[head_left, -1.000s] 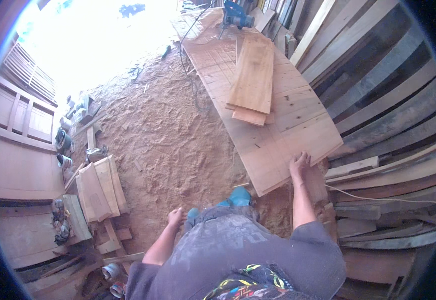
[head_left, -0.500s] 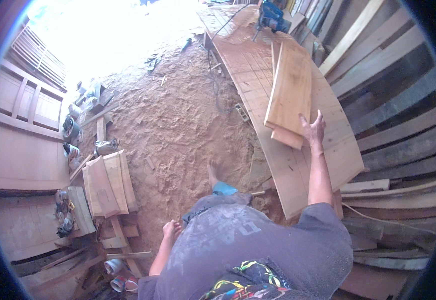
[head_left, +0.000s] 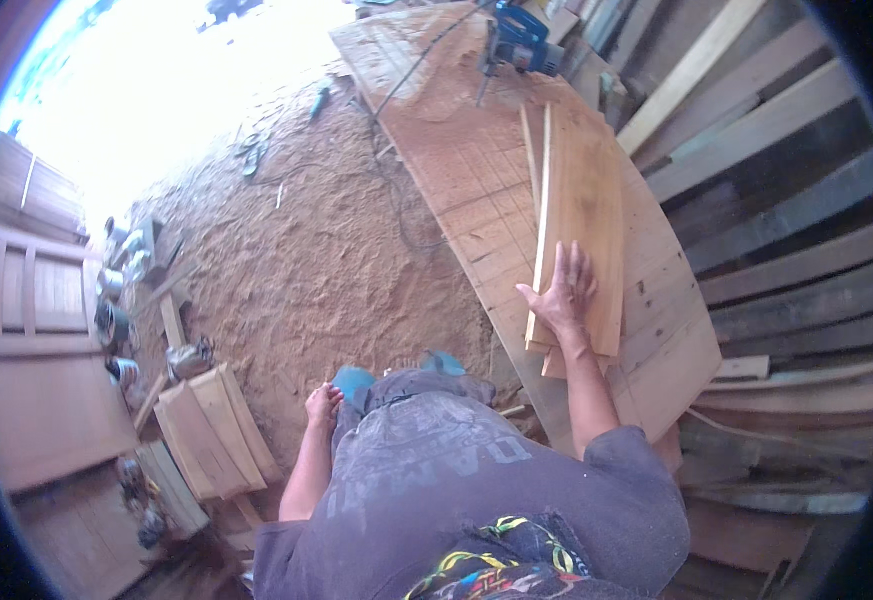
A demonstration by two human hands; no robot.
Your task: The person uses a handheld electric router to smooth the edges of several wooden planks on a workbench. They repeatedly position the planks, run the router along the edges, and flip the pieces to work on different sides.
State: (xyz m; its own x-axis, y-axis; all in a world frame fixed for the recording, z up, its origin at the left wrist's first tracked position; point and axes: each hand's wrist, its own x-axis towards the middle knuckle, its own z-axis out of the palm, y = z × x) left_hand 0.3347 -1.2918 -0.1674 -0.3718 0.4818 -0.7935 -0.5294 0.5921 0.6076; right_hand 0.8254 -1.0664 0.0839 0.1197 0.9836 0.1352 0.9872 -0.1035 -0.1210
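The right hand lies spread, palm down, on the near end of a stack of planks on the desk. They look stiff, dry, fairly light; a long edge seems the best hold. The left hand hangs loosely curled, holding nothing. A blue power saw sits beyond.

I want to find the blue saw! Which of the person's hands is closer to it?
Right. The right hand rests on the stacked planks, with the blue saw beyond their far end. The left hand hangs by the leg, much farther away.
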